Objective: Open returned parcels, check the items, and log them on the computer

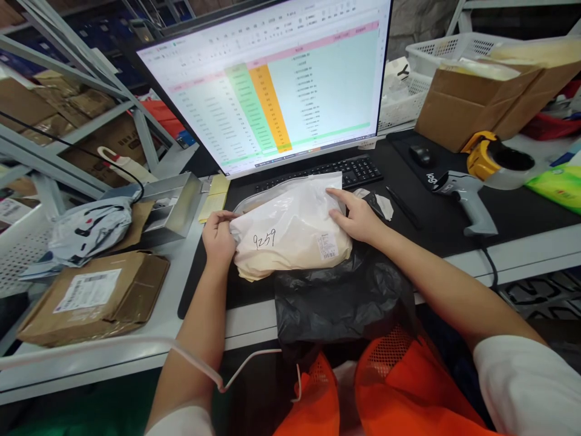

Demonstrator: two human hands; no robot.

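Note:
A clear plastic bag (290, 233) holding a cream-coloured folded item lies on the desk in front of the keyboard, with "9259" handwritten on it and a small label at its right. My left hand (218, 237) grips the bag's left end with bent fingers. On its right side rests my right hand (356, 215), fingers pressing the plastic. A crumpled black plastic bag (340, 297) lies under and in front of it, hanging over the desk edge.
A monitor (272, 79) showing a spreadsheet stands behind a black keyboard (354, 171). A brown parcel (95, 297) and a grey mailer (91, 227) lie at left. A barcode scanner (469, 197), tape dispenser (492, 158), mouse (420, 155) and cardboard box (472, 100) are at right.

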